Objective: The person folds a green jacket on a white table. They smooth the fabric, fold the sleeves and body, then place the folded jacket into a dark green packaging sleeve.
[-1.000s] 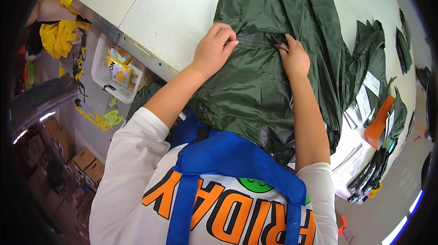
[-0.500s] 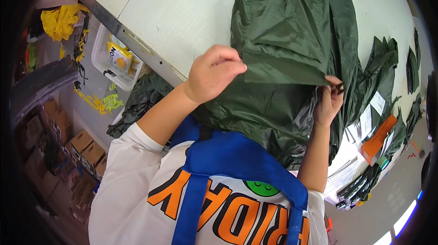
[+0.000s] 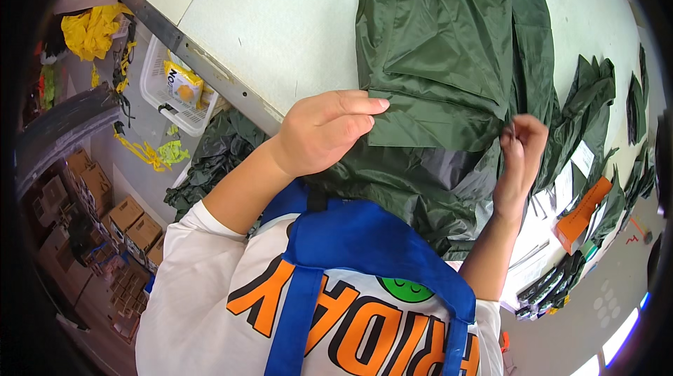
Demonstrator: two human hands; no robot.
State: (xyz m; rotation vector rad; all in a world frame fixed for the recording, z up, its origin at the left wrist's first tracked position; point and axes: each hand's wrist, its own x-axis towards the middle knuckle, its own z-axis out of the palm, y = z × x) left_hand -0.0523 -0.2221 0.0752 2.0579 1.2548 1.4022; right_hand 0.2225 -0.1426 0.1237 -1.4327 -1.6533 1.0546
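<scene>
Fabric flap [image 3: 434, 124] between left fingers [image 3: 356, 107] and right fingers [image 3: 531, 128]

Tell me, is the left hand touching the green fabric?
Touching: the head view shows the left hand with forefinger tip against the green fabric near its left edge.

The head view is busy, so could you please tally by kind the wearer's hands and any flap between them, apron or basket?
Left hand plus right hand: 2
Green flap: 1
Blue apron: 1
White basket: 1
Total: 5
</scene>
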